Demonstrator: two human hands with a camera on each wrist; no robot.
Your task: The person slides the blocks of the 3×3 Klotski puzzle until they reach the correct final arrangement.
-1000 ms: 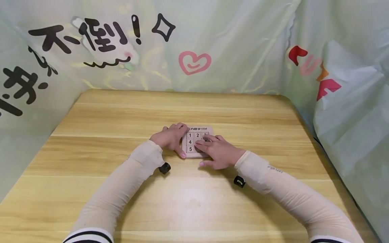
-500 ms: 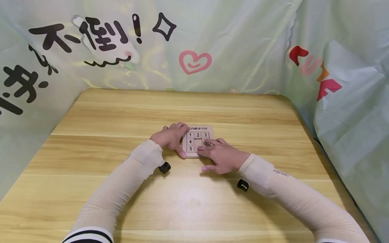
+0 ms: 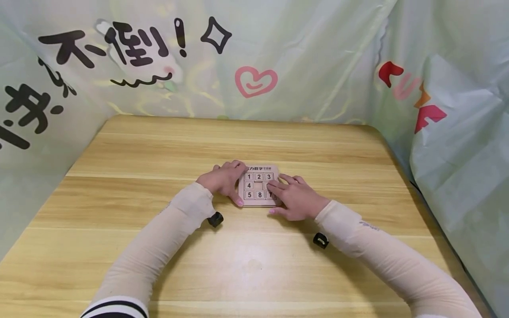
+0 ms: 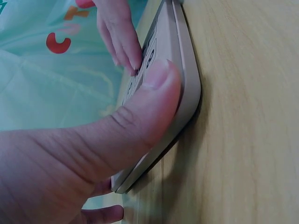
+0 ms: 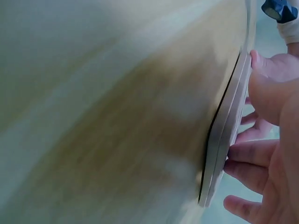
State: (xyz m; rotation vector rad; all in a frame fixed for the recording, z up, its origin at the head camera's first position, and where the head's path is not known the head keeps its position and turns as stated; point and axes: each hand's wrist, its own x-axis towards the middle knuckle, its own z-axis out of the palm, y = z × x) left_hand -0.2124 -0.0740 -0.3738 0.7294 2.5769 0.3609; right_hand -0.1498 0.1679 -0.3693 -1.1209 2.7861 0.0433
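Note:
A pale pink sliding number puzzle (image 3: 258, 204) lies flat on the wooden table in the head view. Its tiles read 1, 2, 3 on top, 4 at the middle left, and 5, 8, 7 along the bottom; the centre slot is vacant. My left hand (image 3: 223, 178) holds the puzzle's left side, thumb at the near corner and fingers at the far one. From the right, my right hand (image 3: 298, 198) reaches over the board with extended fingers touching the middle-right tile, whose number they hide. In the left wrist view, my left thumb (image 4: 140, 112) presses on the frame's corner.
The wooden table (image 3: 254, 265) spreads out around the puzzle. Printed fabric (image 3: 310, 57) hangs behind it and along both sides. A small black wrist camera (image 3: 215, 219) sits under my left wrist, another black wrist camera (image 3: 320, 240) under my right.
My right hand has slid from the centre and bottom tiles toward the board's right edge, uncovering the 3, the 8, most of the 7 and the centre slot. The left hand stays put.

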